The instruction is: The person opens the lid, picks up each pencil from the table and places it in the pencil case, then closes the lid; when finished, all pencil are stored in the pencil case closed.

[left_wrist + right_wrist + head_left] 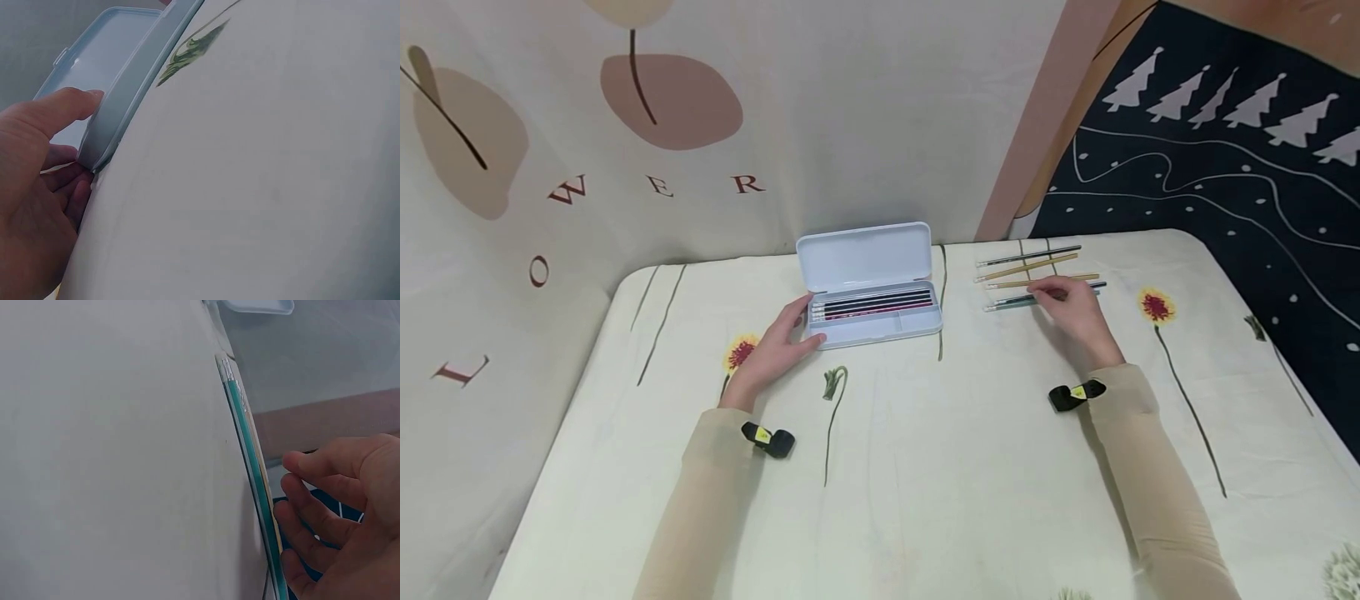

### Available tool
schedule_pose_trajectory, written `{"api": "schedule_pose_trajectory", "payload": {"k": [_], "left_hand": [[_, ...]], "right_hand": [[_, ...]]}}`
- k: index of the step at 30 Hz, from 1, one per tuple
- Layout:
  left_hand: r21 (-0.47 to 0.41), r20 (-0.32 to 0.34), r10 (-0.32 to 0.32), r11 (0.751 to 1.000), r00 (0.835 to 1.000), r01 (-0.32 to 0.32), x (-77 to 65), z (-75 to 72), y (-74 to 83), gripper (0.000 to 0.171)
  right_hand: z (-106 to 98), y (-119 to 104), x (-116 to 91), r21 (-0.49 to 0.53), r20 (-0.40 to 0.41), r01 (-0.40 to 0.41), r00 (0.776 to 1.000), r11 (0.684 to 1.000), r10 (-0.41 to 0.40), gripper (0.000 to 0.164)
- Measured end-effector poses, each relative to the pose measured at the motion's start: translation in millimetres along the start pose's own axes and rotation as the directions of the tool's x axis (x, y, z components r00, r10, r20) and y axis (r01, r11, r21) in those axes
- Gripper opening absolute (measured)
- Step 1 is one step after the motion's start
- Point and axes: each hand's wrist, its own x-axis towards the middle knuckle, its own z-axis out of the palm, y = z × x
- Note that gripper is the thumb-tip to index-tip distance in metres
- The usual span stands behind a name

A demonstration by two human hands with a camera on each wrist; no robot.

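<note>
A light blue pencil case (863, 257) stands with its lid up, several dark pencils and a red one (880, 312) side by side in its tray. My left hand (777, 348) holds the case's left end. In the left wrist view, the thumb (75, 103) lies against the case's front wall, fingers curled at its end. On the right, my right hand (1071, 312) hovers at a loose row of pencils, its fingers bent and apart, nothing visible between them. A teal pencil (244, 437) lies close by its fingertips; yellow pencils (1037, 265) and a black one (1030, 256) lie farther back.
A white flower-print cloth (925, 467) covers the table. Behind its back edge hangs a pale curtain (880, 125), with a dark tree-patterned cloth (1195, 183) at the right. The raised lid leans close to the curtain.
</note>
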Motion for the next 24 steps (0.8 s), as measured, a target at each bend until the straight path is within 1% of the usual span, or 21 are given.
{"api": "schedule_pose_trajectory", "payload": {"k": [10,12,17,20,24], "left_hand": [[0.009,-0.004,0.006,1.000,1.000,-0.005,1.0,1.4,-0.3,0.077],[0.009,-0.004,0.003,1.000,1.000,-0.003,0.7,1.5,-0.1,0.077],[0.012,-0.007,0.003,1.000,1.000,-0.003,0.0,1.0,0.8,0.077],[0.016,-0.011,0.012,1.000,1.000,-0.012,-0.5,0.9,2.4,0.076],[0.022,-0.013,0.014,1.000,1.000,-0.014,-0.7,1.4,4.1,0.075]], "right_hand": [[-13,15,0,-0.007,-0.008,-0.068,0.998,0.998,0.068,0.026],[-15,19,1,0.004,-0.009,-0.091,0.996,0.996,0.091,0.027],[-18,30,2,0.069,-0.010,-0.136,0.991,0.988,0.137,0.028],[-19,33,2,0.083,-0.003,-0.125,0.992,0.989,0.126,0.027],[-21,34,3,0.056,0.026,-0.101,0.995,0.993,0.099,0.024]]}}
